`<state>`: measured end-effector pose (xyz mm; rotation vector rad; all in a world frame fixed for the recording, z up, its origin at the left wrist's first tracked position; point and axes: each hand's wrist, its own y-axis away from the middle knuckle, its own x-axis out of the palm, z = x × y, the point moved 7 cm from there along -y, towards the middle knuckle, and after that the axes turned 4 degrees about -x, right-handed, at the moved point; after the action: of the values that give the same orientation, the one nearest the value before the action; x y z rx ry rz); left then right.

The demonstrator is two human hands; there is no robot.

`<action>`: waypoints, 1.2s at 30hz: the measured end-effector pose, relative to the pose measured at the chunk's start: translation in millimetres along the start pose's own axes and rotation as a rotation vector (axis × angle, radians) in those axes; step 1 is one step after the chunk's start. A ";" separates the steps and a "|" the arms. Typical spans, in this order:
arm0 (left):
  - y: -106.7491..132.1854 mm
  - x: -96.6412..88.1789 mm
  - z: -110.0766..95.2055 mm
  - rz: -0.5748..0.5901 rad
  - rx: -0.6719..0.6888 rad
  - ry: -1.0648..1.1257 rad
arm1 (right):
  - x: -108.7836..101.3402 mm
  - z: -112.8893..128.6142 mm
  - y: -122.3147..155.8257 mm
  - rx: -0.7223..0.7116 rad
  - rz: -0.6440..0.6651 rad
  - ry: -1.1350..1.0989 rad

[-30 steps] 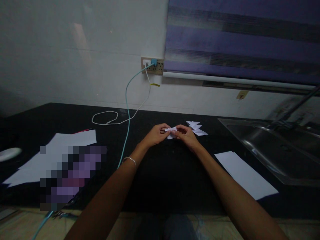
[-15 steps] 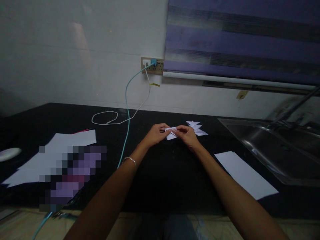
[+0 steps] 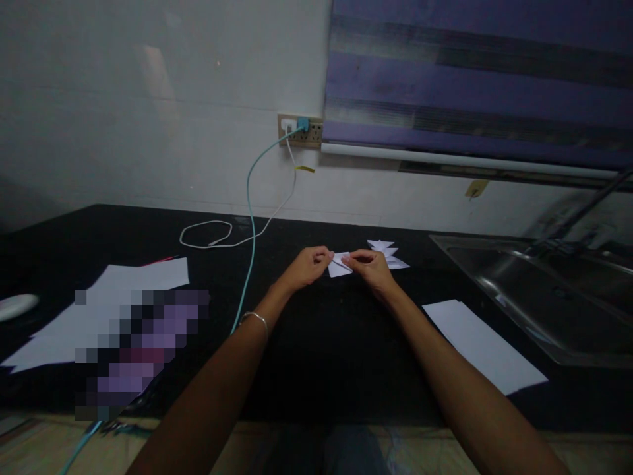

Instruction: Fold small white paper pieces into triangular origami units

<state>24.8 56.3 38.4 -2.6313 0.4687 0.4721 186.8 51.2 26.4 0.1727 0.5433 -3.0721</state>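
Both of my hands meet over the black counter (image 3: 321, 343) on a small folded white paper piece (image 3: 339, 264). My left hand (image 3: 307, 266) pinches its left end with fingers closed. At its right end my right hand (image 3: 372, 268) pinches it the same way. Just behind my right hand lies a small heap of folded white paper pieces (image 3: 388, 253). A thin bracelet (image 3: 256, 318) circles my left wrist.
A white paper strip (image 3: 482, 346) lies to the right, beside a steel sink (image 3: 539, 297). White sheets (image 3: 119, 293) and a blurred patch sit at left, with a pale round object (image 3: 17, 305) at the far left. A teal cable (image 3: 251, 224) and white cable (image 3: 212, 234) run from the wall socket (image 3: 300, 130).
The paper piece between my fingers has opened out slightly and sits a little lower toward the counter. My hands stay in the same spot.
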 end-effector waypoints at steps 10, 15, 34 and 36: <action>1.2 -8.3 -5.8 -0.117 0.048 -0.117 | 17.2 -13.9 5.7 0.142 0.196 -0.118; 0.0 -5.5 0.0 -0.083 -0.029 0.011 | 17.5 -10.0 6.2 0.111 0.218 -0.070; 1.3 2.8 -2.7 -0.009 0.000 0.028 | 14.7 1.3 2.6 -0.053 0.179 0.072; 1.2 0.0 -2.6 -0.048 -0.004 0.014 | 15.2 1.7 3.6 -0.039 0.182 0.069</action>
<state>25.0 54.1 40.1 -2.6444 0.4091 0.4400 171.6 47.3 25.1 0.3105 0.5559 -2.8861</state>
